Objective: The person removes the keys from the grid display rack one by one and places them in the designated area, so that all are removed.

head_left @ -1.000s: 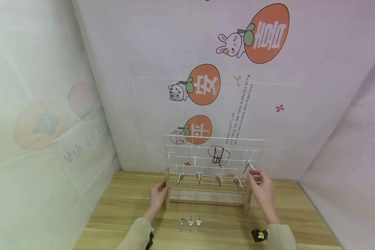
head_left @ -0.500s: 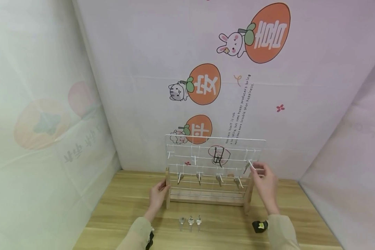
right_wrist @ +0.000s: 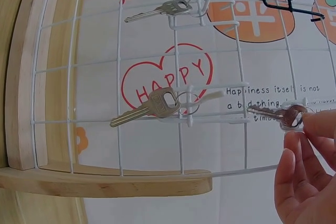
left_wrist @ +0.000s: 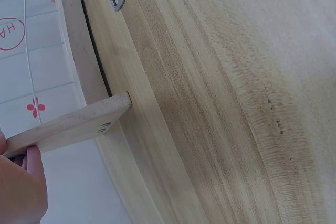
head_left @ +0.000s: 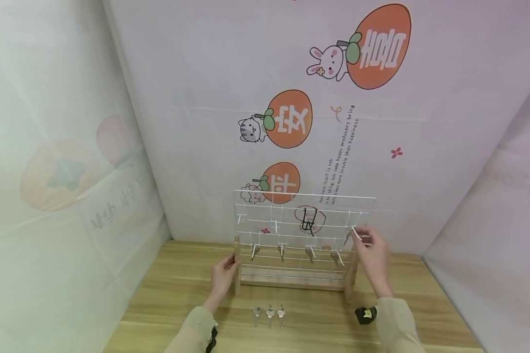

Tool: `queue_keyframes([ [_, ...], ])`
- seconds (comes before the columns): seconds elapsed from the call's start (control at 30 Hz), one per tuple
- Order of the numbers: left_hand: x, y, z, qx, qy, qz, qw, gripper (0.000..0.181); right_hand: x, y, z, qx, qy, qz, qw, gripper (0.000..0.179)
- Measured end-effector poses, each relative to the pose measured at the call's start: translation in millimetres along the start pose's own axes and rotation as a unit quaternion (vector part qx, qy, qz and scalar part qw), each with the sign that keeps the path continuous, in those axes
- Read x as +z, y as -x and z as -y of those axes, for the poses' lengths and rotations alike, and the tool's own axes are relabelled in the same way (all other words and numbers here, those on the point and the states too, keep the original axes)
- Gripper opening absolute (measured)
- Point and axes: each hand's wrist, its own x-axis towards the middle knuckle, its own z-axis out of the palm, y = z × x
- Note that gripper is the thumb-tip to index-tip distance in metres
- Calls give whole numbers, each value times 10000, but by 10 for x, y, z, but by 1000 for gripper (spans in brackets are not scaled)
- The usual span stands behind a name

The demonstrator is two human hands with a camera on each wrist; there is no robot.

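A white wire grid rack [head_left: 303, 196] on wooden feet stands on the table. My left hand [head_left: 224, 277] grips its left wooden post [left_wrist: 79, 121], fingers curled round the edge. At the upper right hook, my right hand [head_left: 373, 255] has thumb and fingertips together at the head of a silver key [right_wrist: 275, 113], pinching it by its ring end. The white hook [head_left: 356, 232] sticks out beside these fingertips. More keys hang by rings from hooks lower on the grid, among them a large key [right_wrist: 149, 107] and another key [right_wrist: 160, 10].
Three loose keys with rings lie in a row in front of the rack: a left key [head_left: 257, 314], a middle key [head_left: 270, 314] and a right key [head_left: 281, 313]. A black wire hook [head_left: 308, 223] sits mid-grid. Printed cloth [head_left: 203, 147] hangs behind.
My right hand has risen from below the upper right hook to beside it, its fingertips now higher on the key. The left hand has stayed on the post.
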Motion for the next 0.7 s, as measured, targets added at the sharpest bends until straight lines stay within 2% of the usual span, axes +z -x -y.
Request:
queue_keyframes([
  [0.4,-11,19,-41,-93,62,11,9999,41,-19,3,4,-82,-46,-17,10000,14],
  [0.7,-14,13,-40,46,78,91,9999,39,-66,47,6,31,-17,134,9999,16],
])
